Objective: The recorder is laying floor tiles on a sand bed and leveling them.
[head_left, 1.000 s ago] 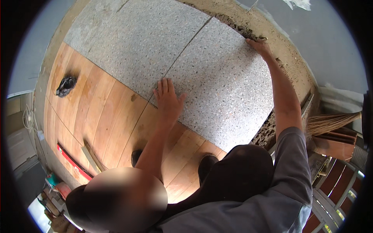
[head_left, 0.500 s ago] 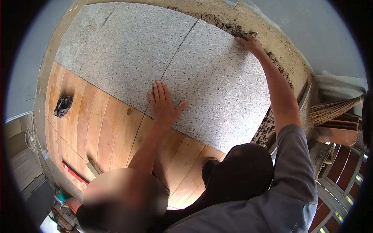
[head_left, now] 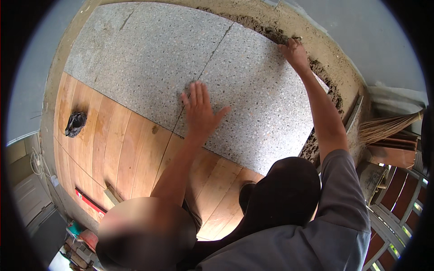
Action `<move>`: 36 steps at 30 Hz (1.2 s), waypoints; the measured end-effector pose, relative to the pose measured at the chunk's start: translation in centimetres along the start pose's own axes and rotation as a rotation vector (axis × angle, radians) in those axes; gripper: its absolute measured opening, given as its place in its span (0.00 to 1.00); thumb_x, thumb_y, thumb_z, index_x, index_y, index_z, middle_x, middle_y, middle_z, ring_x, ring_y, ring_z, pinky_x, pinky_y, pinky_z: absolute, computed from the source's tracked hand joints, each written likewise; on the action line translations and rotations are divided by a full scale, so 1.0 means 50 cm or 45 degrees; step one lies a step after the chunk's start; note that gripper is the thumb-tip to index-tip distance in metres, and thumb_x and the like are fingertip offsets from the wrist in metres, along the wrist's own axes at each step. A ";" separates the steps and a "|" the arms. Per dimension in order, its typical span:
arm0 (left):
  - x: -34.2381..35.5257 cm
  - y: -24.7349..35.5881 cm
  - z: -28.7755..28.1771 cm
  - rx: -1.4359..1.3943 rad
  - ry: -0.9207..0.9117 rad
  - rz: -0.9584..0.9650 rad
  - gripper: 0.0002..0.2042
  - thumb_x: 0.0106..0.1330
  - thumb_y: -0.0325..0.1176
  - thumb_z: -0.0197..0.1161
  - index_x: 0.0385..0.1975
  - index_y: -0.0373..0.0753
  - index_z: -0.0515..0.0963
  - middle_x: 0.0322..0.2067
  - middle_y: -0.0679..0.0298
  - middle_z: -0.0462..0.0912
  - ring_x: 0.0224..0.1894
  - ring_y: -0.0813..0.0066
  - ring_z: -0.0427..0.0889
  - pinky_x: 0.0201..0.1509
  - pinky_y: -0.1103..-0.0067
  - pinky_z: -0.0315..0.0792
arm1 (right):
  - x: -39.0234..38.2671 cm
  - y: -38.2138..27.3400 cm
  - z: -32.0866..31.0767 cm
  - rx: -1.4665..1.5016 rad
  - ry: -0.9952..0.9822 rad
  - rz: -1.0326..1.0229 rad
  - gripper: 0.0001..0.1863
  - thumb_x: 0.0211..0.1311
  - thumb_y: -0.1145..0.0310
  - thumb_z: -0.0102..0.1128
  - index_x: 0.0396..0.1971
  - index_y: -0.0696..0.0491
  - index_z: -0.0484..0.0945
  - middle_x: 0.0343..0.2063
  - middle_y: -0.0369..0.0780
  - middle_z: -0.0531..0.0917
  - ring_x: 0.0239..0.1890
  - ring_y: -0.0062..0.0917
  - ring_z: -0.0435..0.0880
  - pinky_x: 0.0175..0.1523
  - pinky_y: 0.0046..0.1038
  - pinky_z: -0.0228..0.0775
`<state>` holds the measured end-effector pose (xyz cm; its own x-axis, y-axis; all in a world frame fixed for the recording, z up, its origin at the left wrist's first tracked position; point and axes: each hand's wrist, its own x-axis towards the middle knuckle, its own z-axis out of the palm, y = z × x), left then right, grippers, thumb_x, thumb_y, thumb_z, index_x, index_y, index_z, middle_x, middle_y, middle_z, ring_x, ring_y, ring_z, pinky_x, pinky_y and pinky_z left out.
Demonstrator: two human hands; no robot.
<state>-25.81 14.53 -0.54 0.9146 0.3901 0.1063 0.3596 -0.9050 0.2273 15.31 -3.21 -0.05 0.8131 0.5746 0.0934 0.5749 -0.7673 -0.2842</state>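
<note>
Right grip (head_left: 294, 55) at speckled tile (head_left: 264, 99)

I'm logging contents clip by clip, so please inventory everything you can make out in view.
Flat speckled terrazzo-look tiles: at least two, grey, centre and top
Wood-look plank flooring: many planks, brown, left and centre
Crumbly mortar-like material: one patchy strip, dark brown, far and right tile edges
Crumpled plastic-like bundle: one, black, on planks, left
Long straight bar: one, red, lower left
Short wooden strip: one, tan, beside bar
Bristled broom head: one, straw-coloured, right
Flat stacked slabs: several, reddish-brown, below broom
Smooth walls: at least two, grey, both sides
Left hand: one, bare, over tile seam
Right hand: one, bare, at far tile edge
Sleeve: one, grey, right
Trousered knee: one, black, lower centre
</note>
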 end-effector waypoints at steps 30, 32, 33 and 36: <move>0.069 0.004 0.035 -0.040 0.018 0.062 0.58 0.69 0.74 0.55 0.75 0.17 0.55 0.78 0.32 0.53 0.83 0.39 0.45 0.83 0.42 0.31 | -0.145 -0.312 0.149 0.070 0.273 -0.509 0.36 0.79 0.39 0.49 0.64 0.59 0.76 0.65 0.52 0.78 0.72 0.46 0.72 0.79 0.60 0.51; 0.067 0.003 0.036 -0.067 0.009 0.055 0.58 0.69 0.73 0.55 0.76 0.17 0.54 0.78 0.32 0.52 0.84 0.38 0.44 0.84 0.43 0.31 | -0.126 -0.276 0.135 0.037 0.266 -0.435 0.37 0.80 0.38 0.46 0.65 0.59 0.75 0.66 0.52 0.78 0.73 0.45 0.72 0.80 0.58 0.51; 0.066 0.002 0.037 -0.073 0.013 0.059 0.57 0.70 0.73 0.55 0.76 0.17 0.54 0.79 0.32 0.51 0.84 0.38 0.44 0.84 0.44 0.31 | -0.117 -0.248 0.124 0.022 0.278 -0.338 0.38 0.80 0.37 0.45 0.65 0.59 0.75 0.66 0.52 0.78 0.73 0.45 0.72 0.80 0.56 0.52; 0.064 0.002 0.042 -0.065 0.002 0.075 0.58 0.70 0.73 0.55 0.76 0.16 0.53 0.79 0.31 0.50 0.84 0.37 0.43 0.84 0.44 0.31 | -0.097 -0.153 0.094 -0.064 0.391 -0.137 0.37 0.80 0.38 0.46 0.65 0.59 0.76 0.65 0.53 0.79 0.71 0.47 0.74 0.79 0.51 0.57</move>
<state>-22.47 15.35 -2.20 0.9337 0.3365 0.1226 0.2949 -0.9166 0.2700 6.52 1.19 -2.82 0.7325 0.5466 0.4058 0.6568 -0.7242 -0.2101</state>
